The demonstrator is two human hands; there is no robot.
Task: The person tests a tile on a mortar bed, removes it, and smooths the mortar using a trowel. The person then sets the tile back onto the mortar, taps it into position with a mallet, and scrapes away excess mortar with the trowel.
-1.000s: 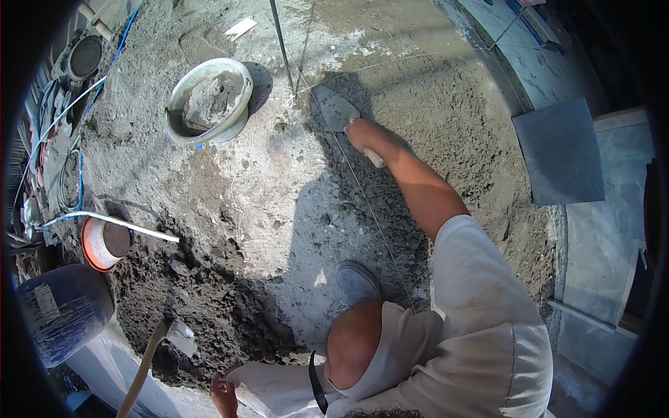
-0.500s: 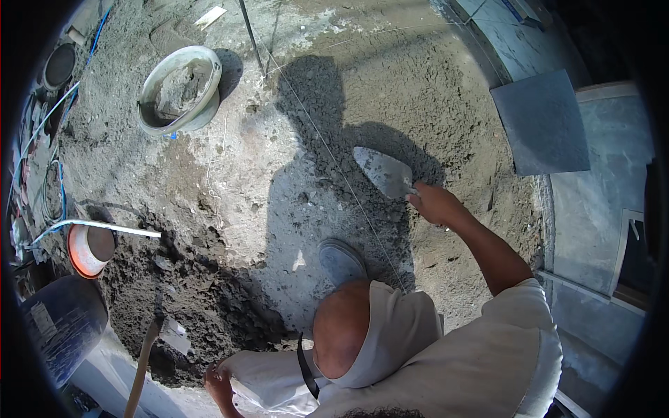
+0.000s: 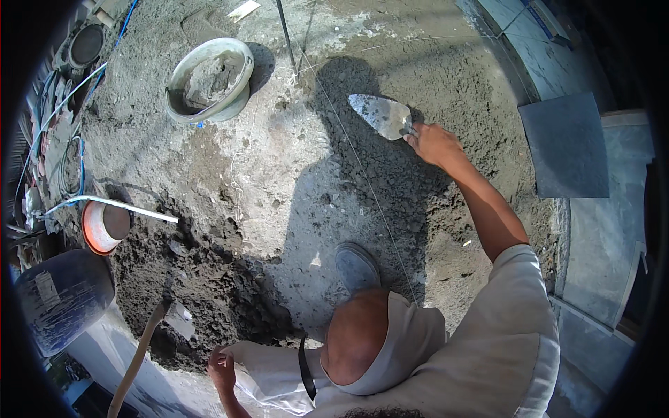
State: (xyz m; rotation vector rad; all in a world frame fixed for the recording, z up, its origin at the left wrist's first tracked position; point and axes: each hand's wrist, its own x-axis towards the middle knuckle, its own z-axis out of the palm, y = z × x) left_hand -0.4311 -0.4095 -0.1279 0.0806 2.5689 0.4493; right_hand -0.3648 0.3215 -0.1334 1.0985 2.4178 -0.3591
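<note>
My right hand [image 3: 433,145] is closed round the handle of a pointed trowel [image 3: 381,116]. The blade is smeared with grey mortar and points left, over the rough mortar bed [image 3: 460,90] beyond my foot. A thin string line [image 3: 362,167] runs past the trowel, left of my hand. Down at the lower left, my left hand [image 3: 221,370] hangs beside my bent leg, its fingers loosely curled and apart, with nothing visible in them. A heap of dark, damp mortar [image 3: 202,292] lies just beyond it.
A wide tub [image 3: 178,76] holding mortar stands at the far left. A thin rod [image 3: 286,35] rises beside the string. At left are an orange-rimmed bucket [image 3: 97,233], a dark barrel [image 3: 63,299] and a wooden-handled tool [image 3: 139,352]. A dark square tile [image 3: 564,146] lies at right.
My right hand has moved the trowel farther away across the mortar bed. The whole view has shifted, so the surroundings sit more to the right. My left hand stays beside my leg.
</note>
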